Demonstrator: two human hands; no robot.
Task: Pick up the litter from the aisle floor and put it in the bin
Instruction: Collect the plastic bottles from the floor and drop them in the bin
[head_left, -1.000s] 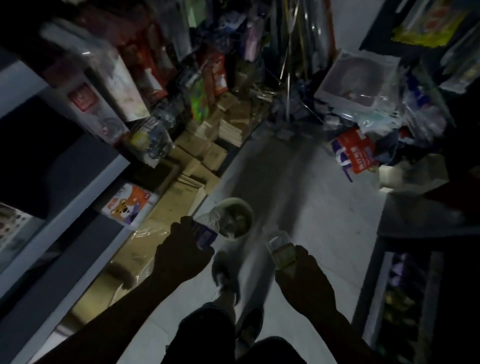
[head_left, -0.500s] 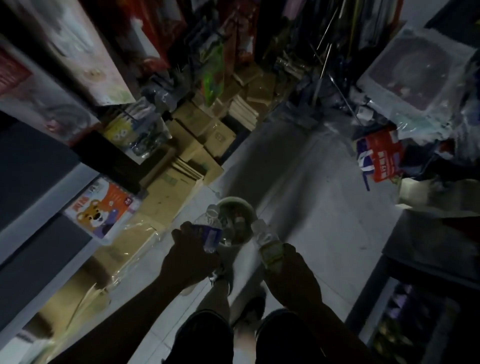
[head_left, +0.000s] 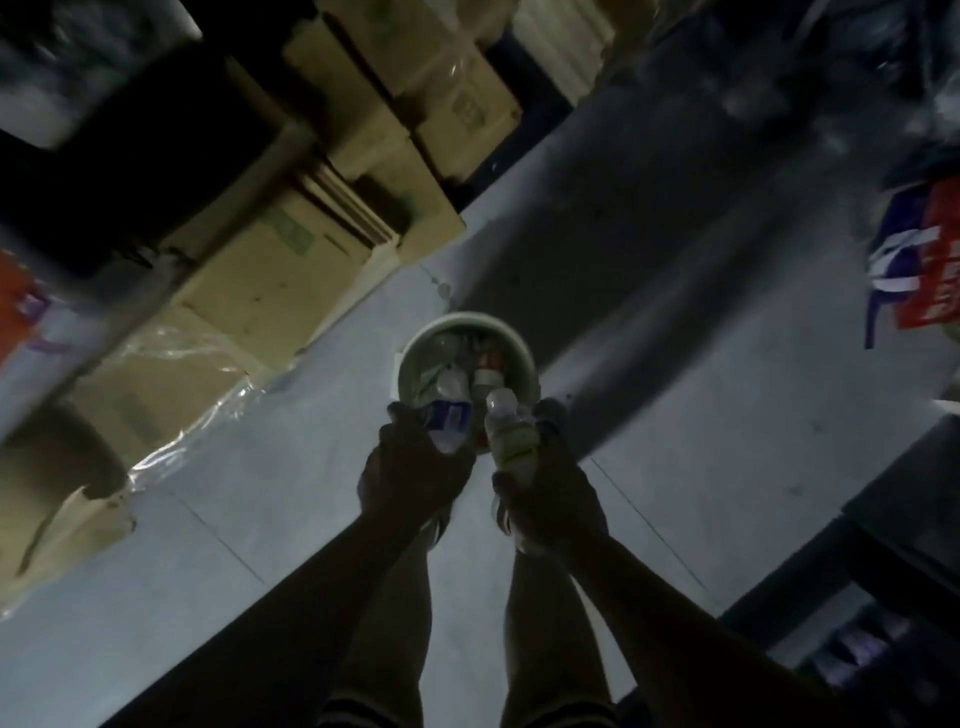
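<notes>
A round pale bin (head_left: 511, 340) stands on the aisle floor straight ahead, with bottles and other litter inside. My left hand (head_left: 413, 470) grips a clear plastic bottle with a blue label (head_left: 448, 415), its top end over the bin's near rim. My right hand (head_left: 548, 486) grips a second plastic bottle with a pale green label (head_left: 511, 434), its cap pointing at the same rim. Both hands are dark in the dim light and side by side just short of the bin.
Stacked cardboard boxes (head_left: 291, 270) and plastic-wrapped flat cartons (head_left: 150, 395) line the left side of the aisle. A red and blue package (head_left: 924, 265) lies at the right. A dark shelf unit (head_left: 893, 561) borders the near right. My legs and feet are below the hands.
The view has moved closer to the bin and tilted down. Both hands with their bottles have come forward and together, from short of the bin to its near rim.
</notes>
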